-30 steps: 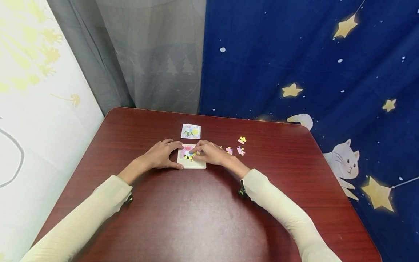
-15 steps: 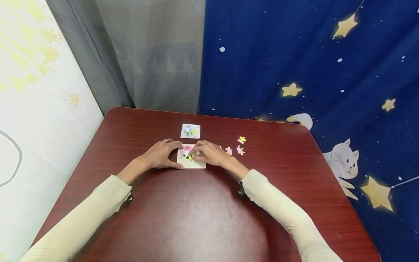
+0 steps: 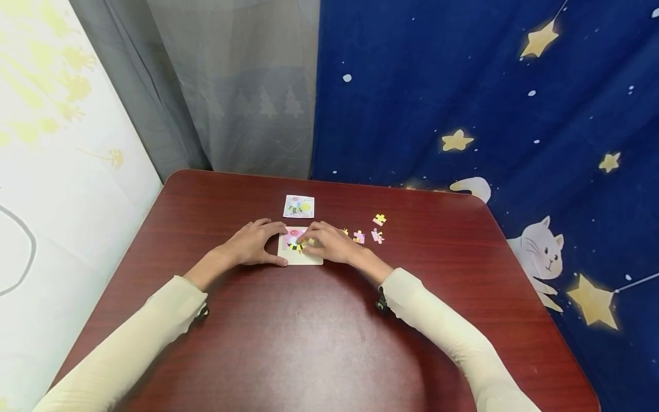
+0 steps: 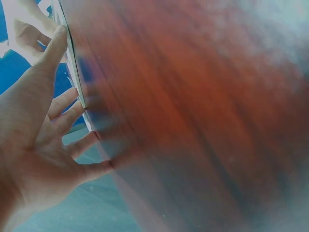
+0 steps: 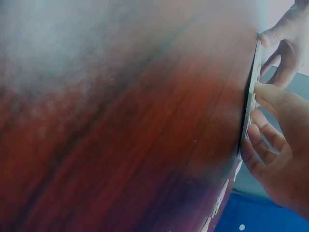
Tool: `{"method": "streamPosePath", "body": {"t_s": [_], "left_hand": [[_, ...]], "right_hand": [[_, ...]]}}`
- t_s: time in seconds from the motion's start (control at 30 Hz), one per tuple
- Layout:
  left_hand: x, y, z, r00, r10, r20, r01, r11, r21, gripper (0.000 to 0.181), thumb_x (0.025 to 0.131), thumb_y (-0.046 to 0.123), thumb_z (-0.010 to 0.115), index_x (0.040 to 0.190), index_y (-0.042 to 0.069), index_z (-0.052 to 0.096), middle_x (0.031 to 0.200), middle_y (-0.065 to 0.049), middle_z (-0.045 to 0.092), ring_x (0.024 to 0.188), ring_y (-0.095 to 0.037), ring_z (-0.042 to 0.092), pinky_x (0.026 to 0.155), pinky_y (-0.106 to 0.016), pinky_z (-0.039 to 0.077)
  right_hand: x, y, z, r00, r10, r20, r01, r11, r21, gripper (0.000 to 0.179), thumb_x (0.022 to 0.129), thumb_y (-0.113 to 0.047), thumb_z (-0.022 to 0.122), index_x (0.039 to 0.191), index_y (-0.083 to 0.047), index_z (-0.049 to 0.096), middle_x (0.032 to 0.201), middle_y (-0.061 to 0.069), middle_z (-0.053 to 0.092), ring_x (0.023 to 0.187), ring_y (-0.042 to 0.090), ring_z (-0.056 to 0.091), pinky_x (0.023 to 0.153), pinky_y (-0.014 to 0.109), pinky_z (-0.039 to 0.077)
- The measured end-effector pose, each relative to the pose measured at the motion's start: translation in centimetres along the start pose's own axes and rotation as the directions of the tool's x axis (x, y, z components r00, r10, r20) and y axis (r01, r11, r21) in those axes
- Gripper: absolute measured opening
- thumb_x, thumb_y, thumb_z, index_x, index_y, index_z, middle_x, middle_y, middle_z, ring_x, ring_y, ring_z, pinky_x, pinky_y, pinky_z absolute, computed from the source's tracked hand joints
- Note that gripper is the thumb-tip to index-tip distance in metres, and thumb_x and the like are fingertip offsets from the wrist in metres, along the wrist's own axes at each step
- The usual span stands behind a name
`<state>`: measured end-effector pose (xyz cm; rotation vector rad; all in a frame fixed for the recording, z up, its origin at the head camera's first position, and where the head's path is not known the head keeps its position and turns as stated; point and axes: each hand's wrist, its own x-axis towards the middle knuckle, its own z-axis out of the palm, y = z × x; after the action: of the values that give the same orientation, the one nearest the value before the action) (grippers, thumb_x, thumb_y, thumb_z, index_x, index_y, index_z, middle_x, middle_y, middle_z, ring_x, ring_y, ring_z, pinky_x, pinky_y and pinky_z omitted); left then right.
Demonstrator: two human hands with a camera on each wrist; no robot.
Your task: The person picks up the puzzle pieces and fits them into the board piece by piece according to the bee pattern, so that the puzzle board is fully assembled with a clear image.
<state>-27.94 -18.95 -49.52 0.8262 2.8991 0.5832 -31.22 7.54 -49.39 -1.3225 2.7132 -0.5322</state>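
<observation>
A small pale puzzle board lies at mid-table, with joined pieces showing a pink and yellow bee picture in its far part. My left hand holds the board's left side, thumb at the near corner and index finger at the far one. In the left wrist view, the other fingers of that left hand are spread beyond the edge. My right hand reaches over the board's right part, thumb and index finger pinching at a yellow-and-black puzzle piece, mostly hidden by the fingers.
Several loose puzzle pieces lie right of the board, among them a yellow one and a pink one. A bee picture card sits beyond the board. Curtains hang behind the dark red table.
The right index finger and thumb shift slightly over the pieces, and the blue patch by the fingertip shows less now. The left hand, board and loose pieces stay in place.
</observation>
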Motion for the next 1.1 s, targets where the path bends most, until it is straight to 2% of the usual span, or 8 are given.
{"method": "streamPosePath", "body": {"t_s": [0.33,0.6,0.87,1.1], "left_hand": [[-0.1,0.2,-0.1,1.0,-0.008,0.0,0.008,1.0,-0.004,0.087,0.076,0.061,0.087,0.144,0.014,0.061,0.153,-0.007,0.053,0.145,-0.041,0.04,0.113,-0.068,0.033],[-0.2,0.3,-0.2,1.0,-0.015,0.012,0.015,1.0,-0.016,0.087,0.076,0.061,0.087,0.144,0.015,0.061,0.153,-0.007,0.053,0.146,-0.042,0.038,0.114,-0.067,0.031],[-0.1,0.2,0.0,1.0,-0.017,0.008,0.017,1.0,-0.015,0.087,0.076,0.062,0.087,0.145,0.015,0.06,0.153,-0.007,0.053,0.145,-0.042,0.038,0.114,-0.067,0.031],[-0.1,0.1,0.0,1.0,-0.006,0.0,0.006,1.0,-0.024,0.087,0.076,0.06,0.088,0.144,0.014,0.06,0.153,-0.007,0.053,0.145,-0.041,0.039,0.115,-0.065,0.031]], "right_hand": [[-0.4,1.0,-0.4,0.999,-0.028,-0.04,0.034,0.987,0.154,0.028,0.098,-0.023,0.075,0.125,-0.014,0.075,0.115,0.0,0.07,0.101,0.014,0.062,0.089,0.031,0.05],[-1.3,2.2,-1.4,0.997,0.014,-0.074,-0.002,0.988,0.152,0.027,0.098,-0.023,0.075,0.124,-0.014,0.075,0.115,-0.001,0.071,0.105,0.018,0.064,0.092,0.035,0.052],[-2.5,3.9,-2.6,0.992,0.071,-0.101,-0.054,0.984,0.168,0.03,0.097,-0.022,0.077,0.124,-0.011,0.075,0.113,0.007,0.071,0.103,0.021,0.063,0.086,0.037,0.056],[-3.9,5.9,-4.1,0.982,0.127,-0.143,-0.11,0.987,0.12,0.03,0.097,-0.022,0.077,0.125,-0.011,0.075,0.113,0.007,0.07,0.104,0.022,0.065,0.09,0.037,0.053]]}}
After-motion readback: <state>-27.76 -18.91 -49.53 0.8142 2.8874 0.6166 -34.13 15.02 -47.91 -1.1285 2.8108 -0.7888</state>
